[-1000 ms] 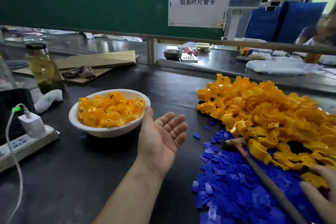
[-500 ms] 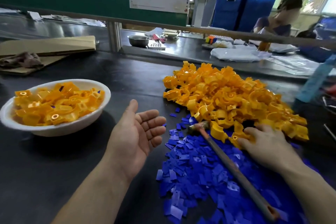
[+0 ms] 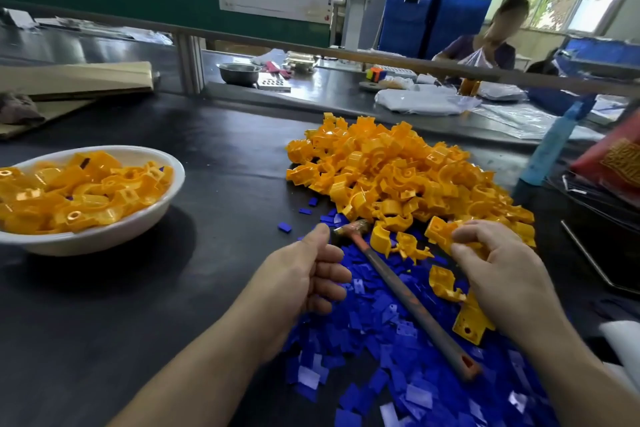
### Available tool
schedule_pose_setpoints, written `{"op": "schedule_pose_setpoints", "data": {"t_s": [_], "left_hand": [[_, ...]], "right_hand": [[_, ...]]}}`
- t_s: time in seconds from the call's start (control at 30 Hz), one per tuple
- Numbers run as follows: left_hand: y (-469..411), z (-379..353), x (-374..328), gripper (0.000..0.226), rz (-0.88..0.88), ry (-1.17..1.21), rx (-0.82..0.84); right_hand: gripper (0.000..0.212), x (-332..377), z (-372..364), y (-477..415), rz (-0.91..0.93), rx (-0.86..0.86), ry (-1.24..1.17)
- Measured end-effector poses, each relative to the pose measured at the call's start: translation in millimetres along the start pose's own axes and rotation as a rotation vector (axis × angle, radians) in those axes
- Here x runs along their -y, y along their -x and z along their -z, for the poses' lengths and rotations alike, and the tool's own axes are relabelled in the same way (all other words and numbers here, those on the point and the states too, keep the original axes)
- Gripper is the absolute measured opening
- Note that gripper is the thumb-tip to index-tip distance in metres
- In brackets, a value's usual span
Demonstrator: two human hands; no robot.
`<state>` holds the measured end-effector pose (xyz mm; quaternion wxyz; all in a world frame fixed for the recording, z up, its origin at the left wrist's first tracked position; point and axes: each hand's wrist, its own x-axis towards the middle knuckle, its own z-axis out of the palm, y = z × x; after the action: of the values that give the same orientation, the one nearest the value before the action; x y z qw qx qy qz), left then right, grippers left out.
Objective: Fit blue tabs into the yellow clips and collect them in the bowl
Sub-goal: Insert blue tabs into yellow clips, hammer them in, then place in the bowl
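Roughly midway: bowl (image 3: 131, 230) heaped, big clip pile (image 3: 381, 166) unfitted. Right hand (image 3: 495, 267) pinches clip (image 3: 438, 230); left hand (image 3: 311, 274) curled, grip unclear.

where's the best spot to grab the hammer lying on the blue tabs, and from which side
Take the hammer by the lower half of its handle, near the orange end, coming down from the right. It lies flat on the blue tabs with the handle end toward the person; its head sits against the yellow clips and beside the left hand, crowding that end.
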<state>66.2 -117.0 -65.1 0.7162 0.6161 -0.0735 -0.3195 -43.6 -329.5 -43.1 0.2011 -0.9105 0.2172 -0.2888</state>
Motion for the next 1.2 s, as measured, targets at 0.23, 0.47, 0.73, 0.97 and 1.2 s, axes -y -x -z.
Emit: {"op": "schedule_pose_setpoints", "data": {"t_s": [0.23,0.47,0.73,0.97,1.2], "left_hand": [[11,-7,11,0.024,-0.138,-0.347,0.116],[16,-11,15,0.069,-0.457,-0.674,0.151],[20,-12,14,0.022,-0.6,-0.627,0.205],[15,-10,14,0.021,-0.487,-0.239,0.118],[2,0,10,0.01,-0.366,0.121,0.008]], "right_hand": [[0.014,36,2,21,-0.302,0.153,-0.68],[0.034,34,-1,28,-0.336,0.411,-0.746],[0.044,32,-7,28,-0.466,0.492,-0.998],[0.039,31,-6,30,-0.507,0.3,-0.979],[0.04,31,-5,40,0.083,-0.09,0.069]]}}
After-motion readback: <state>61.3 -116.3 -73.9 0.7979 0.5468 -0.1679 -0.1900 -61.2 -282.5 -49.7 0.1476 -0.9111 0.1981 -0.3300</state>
